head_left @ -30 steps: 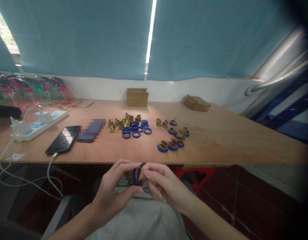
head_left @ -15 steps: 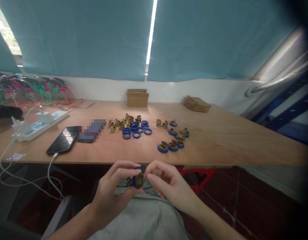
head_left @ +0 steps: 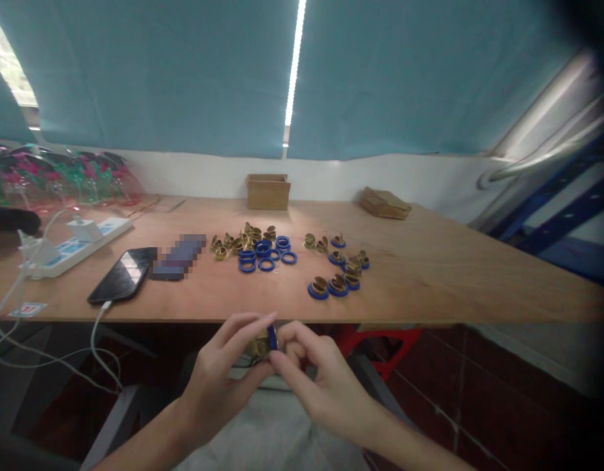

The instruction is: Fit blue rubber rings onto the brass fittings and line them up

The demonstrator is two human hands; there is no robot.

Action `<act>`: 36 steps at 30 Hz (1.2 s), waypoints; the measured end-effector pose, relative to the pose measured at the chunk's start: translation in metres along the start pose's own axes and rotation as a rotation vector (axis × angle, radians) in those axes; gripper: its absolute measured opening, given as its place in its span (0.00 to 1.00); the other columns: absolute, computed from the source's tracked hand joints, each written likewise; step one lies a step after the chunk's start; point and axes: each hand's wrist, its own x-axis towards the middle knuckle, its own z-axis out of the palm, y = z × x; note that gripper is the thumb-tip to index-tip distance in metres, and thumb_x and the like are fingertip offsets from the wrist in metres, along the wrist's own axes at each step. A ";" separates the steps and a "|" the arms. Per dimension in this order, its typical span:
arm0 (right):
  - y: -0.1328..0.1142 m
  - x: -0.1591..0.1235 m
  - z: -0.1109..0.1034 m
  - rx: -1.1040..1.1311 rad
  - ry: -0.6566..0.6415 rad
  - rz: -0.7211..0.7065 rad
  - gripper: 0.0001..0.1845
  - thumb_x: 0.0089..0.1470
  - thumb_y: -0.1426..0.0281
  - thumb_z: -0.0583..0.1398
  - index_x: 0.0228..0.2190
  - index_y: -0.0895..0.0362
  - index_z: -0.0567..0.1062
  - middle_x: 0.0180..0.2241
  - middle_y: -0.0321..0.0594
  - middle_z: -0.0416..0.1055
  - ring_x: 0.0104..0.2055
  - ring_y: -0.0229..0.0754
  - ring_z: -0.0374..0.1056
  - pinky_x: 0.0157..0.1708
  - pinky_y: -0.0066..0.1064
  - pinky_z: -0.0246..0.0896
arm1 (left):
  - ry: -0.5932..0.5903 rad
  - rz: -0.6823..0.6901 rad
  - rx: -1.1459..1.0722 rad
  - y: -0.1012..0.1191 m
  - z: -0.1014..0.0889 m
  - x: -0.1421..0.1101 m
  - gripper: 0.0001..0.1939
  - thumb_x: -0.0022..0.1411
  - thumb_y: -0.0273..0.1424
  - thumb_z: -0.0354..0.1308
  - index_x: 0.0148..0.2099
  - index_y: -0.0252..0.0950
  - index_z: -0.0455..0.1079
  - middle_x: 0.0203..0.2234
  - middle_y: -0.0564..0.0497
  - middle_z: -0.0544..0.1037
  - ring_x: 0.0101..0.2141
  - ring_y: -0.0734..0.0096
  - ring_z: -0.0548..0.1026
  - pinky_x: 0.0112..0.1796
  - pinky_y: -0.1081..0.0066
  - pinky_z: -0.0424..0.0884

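Over my lap, just below the table edge, I hold a brass fitting with a blue ring (head_left: 272, 338) on it. My left hand (head_left: 223, 363) grips it from the left, index finger on top and thumb underneath. From the right, the curled fingers and thumb of my right hand (head_left: 319, 376) press on the ring side. On the table lie several loose brass fittings with round lids (head_left: 253, 232). Loose blue rings (head_left: 267, 264) lie beside them. To the right stand several brass fittings seated in blue rings (head_left: 338, 284), near two brass fittings without rings (head_left: 322, 244).
A phone (head_left: 122, 275) on a charging cable lies left, beside a second, pixelated phone (head_left: 178, 257) and a power strip (head_left: 80, 248). Behind are a cardboard box (head_left: 267, 193), a brown packet (head_left: 385, 203) and clear bottles with pink and green tops (head_left: 61, 180). A red stool (head_left: 404, 340) stands under the table.
My right hand has moved left and closed in on the fitting. The fitting has turned, so its blue ring now shows edge-on and its brass body shows to the left.
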 end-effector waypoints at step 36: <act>0.036 0.063 -0.067 -1.196 0.126 -0.197 0.10 0.62 0.73 0.53 0.32 0.58 0.73 0.34 0.44 0.72 0.26 0.40 0.66 0.25 0.30 0.49 | -0.145 -0.211 0.561 -0.080 -0.038 0.047 0.10 0.66 0.34 0.54 0.47 0.37 0.70 0.44 0.43 0.77 0.46 0.52 0.76 0.47 0.55 0.72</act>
